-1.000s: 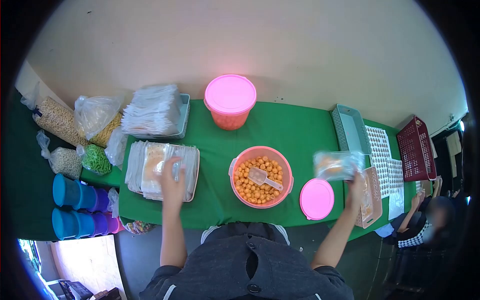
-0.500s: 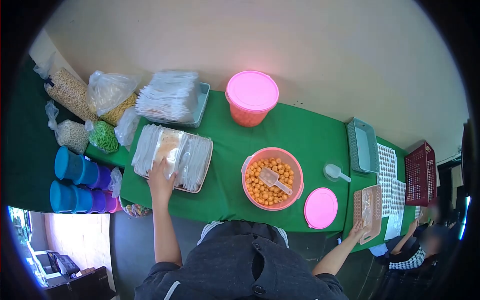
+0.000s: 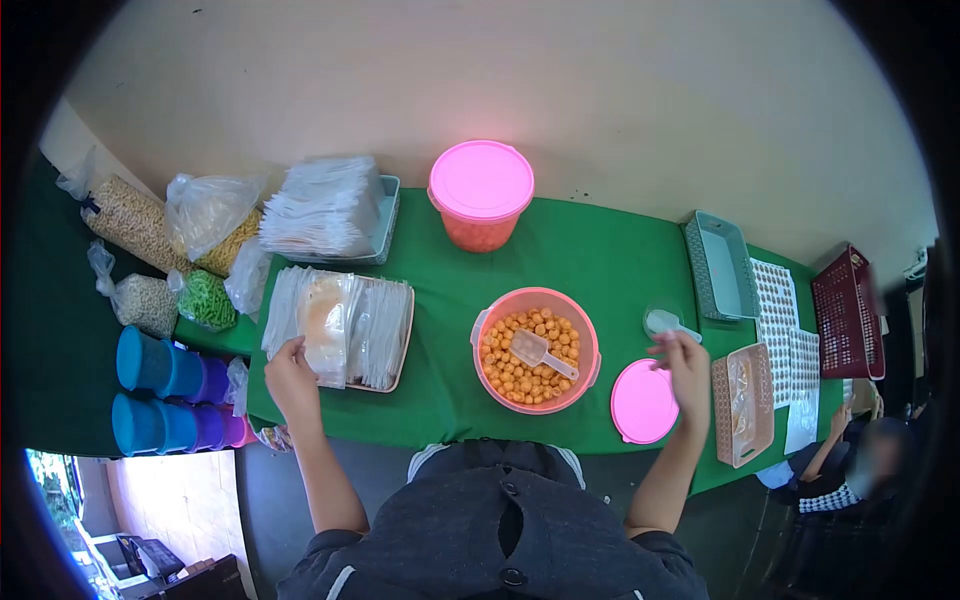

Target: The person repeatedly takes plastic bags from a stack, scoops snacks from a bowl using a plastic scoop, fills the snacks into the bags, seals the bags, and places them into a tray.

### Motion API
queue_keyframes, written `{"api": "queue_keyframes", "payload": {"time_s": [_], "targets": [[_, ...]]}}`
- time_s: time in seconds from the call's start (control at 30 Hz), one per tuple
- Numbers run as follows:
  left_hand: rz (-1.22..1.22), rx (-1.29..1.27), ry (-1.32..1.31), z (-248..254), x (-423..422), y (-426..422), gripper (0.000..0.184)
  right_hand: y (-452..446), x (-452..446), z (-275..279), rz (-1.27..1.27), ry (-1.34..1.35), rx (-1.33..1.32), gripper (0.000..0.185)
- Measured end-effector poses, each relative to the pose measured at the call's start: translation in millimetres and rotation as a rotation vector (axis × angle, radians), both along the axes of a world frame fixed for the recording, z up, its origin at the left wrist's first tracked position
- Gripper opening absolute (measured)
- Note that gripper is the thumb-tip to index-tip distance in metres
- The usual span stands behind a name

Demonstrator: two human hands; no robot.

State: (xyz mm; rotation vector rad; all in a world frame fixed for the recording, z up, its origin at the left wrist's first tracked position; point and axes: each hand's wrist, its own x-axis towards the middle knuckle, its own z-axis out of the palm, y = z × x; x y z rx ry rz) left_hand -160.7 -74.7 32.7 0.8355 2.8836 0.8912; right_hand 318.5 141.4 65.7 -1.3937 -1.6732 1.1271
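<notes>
My left hand (image 3: 292, 378) is at the left front edge of a tray (image 3: 409, 335) of flat plastic bags (image 3: 378, 330), thumb and fingers apart beside a clear bag with a brownish patch (image 3: 325, 318). My right hand (image 3: 686, 368) hovers by the pink lid (image 3: 642, 402) and a clear scoop (image 3: 667, 322). Its fingers are spread, with nothing visible in them. Between my hands stands a pink tub (image 3: 590, 378) of round orange snacks (image 3: 520, 380), with a scoop (image 3: 540, 353) lying on them.
A lidded pink bucket (image 3: 481, 195) stands behind. More bags (image 3: 325, 205) fill a basket at back left, beside snack sacks (image 3: 130, 220) and blue cups (image 3: 145, 355). At right are a grey-green basket (image 3: 722, 268), beige basket (image 3: 762, 400), sticker sheets (image 3: 775, 300), maroon basket (image 3: 848, 315) and a person (image 3: 835, 460).
My right hand carried a filled packet to the beige basket, let it go there and has come back left. My left hand has shifted from on top of the bags to their left edge.
</notes>
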Motion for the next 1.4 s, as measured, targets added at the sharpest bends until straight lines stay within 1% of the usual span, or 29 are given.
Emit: {"api": "queue_keyframes", "payload": {"time_s": [0.03, 0.1, 0.13, 0.2, 0.27, 0.3, 0.33, 0.37, 0.47, 0.5, 0.57, 0.6, 0.7, 0.73, 0.77, 0.83, 0.87, 0.9, 0.97, 1.0, 1.07, 1.1, 1.17, 1.2, 1.27, 1.3, 1.33, 1.37, 1.4], "targets": [[-0.005, 0.002, 0.001, 10.9, 9.1, 2.9, 0.021, -7.0, -23.3, 4.7, 0.043, -0.012, 0.05, 0.028], [0.053, 0.295, 0.1, 35.3, 31.0, 9.1, 0.016, -28.2, -68.8, 11.3, 0.157, 0.011, 0.131, 0.022], [0.05, 0.295, 0.101, 46.3, 42.9, 12.4, 0.016, -41.5, -90.4, 13.7, 0.229, 0.046, 0.16, 0.02], [-0.113, 0.414, -0.027, 61.2, 69.9, 19.9, 0.014, -68.4, -129.9, 17.3, 0.491, 0.069, 0.219, 0.027], [-0.378, 0.493, -0.296, 58.2, 99.1, 32.1, 0.014, -95.6, -161.4, 32.9, 0.695, 0.086, 0.269, 0.037], [-0.453, 0.498, -0.403, 47.8, 114.1, 39.7, 0.015, -106.6, -174.0, 24.8, 0.692, 0.087, 0.273, 0.037], [-0.534, 0.502, -0.509, 39.2, 126.3, 46.2, 0.015, -115.5, -185.5, 9.0, 0.617, 0.091, 0.372, 0.042], [-0.55, 0.504, -0.504, 39.9, 136.2, 50.2, 0.015, -118.0, -190.6, -5.1, 0.534, 0.093, 0.471, 0.047], [-0.575, 0.625, -0.724, 36.0, 155.5, 58.4, 0.014, -115.0, -184.8, -33.0, 0.43, 0.148, 0.52, 0.048], [-0.597, 0.611, -0.732, 35.0, 156.5, 60.6, 0.014, -114.8, -181.6, -30.7, 0.404, 0.144, 0.517, 0.048], [-0.564, 0.735, -0.879, 33.6, 154.5, 65.5, 0.014, -112.7, -173.8, -22.8, 0.325, 0.038, 0.682, 0.044], [-0.594, 0.708, -0.912, 29.1, 152.8, 67.3, 0.014, -112.1, -170.2, -21.9, 0.29, 0.027, 0.683, 0.044], [-0.655, 0.648, -1.004, 28.6, 152.6, 72.0, 0.014, -108.4, -159.9, -20.1, 0.226, -0.034, 0.799, 0.036], [-0.687, 0.609, -1.021, 27.4, 151.9, 72.8, 0.018, -106.0, -156.3, -19.9, 0.238, -0.013, 0.845, 0.034], [-0.716, 0.592, -1.033, 26.9, 156.5, 76.1, 0.018, -104.8, -152.4, -20.3, 0.252, 0.012, 0.89, 0.031], [-0.765, 0.682, -1.032, 30.3, 165.0, 79.2, 0.024, -103.8, -144.8, -22.1, 0.196, 0.018, 0.868, 0.029], [-0.827, 0.706, -1.091, 29.5, 167.3, 81.5, 0.031, -101.4, -142.7, -23.1, 0.169, 0.035, 0.854, 0.026], [-0.84, 0.701, -1.092, 25.9, 170.4, 82.8, 0.031, -99.3, -140.6, -24.9, 0.157, 0.033, 0.857, 0.026], [-0.896, 0.579, -1.183, 12.6, 175.7, 85.1, 0.033, -94.9, -137.7, -27.3, 0.119, 0.144, 0.72, 0.02], [-0.924, 0.523, -1.15, 6.8, 178.0, 85.8, 0.036, -95.9, -136.8, -25.7, 0.115, 0.146, 0.725, 0.02], [-0.913, 0.499, -1.176, -0.6, 182.0, 81.7, 0.037, -99.7, -135.0, -22.1, 0.135, 0.19, 0.621, 0.017], [-0.894, 0.474, -1.206, -0.8, 184.8, 80.5, 0.037, -99.2, -134.4, -22.6, 0.137, 0.19, 0.623, 0.017], [-0.881, 0.483, -1.2, 2.2, 187.5, 78.6, 0.034, -98.2, -134.8, -24.4, 0.22, 0.219, 0.463, 0.015], [-0.875, 0.495, -1.189, 2.2, 187.8, 78.5, 0.031, -96.7, -134.6, -24.2, 0.233, 0.221, 0.466, 0.015], [-0.854, 0.514, -1.167, -1.4, 184.1, 75.9, 0.028, -95.4, -134.8, -23.9, 0.239, 0.23, 0.253, 0.012], [-0.886, 0.472, -0.987, -5.2, 182.5, 75.6, 0.028, -94.5, -135.4, -23.4, 0.254, 0.234, 0.253, 0.012], [-0.912, 0.427, -0.807, -7.5, 180.7, 74.7, 0.028, -93.2, -136.0, -22.5, 0.254, 0.27, 0.137, 0.011], [-0.901, 0.433, -0.801, -9.3, 179.8, 74.3, 0.028, -92.0, -136.3, -21.6, 0.254, 0.304, 0.019, 0.012], [-0.943, 0.416, -0.474, -6.0, 181.7, 76.1, 0.029, -91.7, -136.2, -15.8, 0.246, 0.294, -0.008, 0.012]]}}
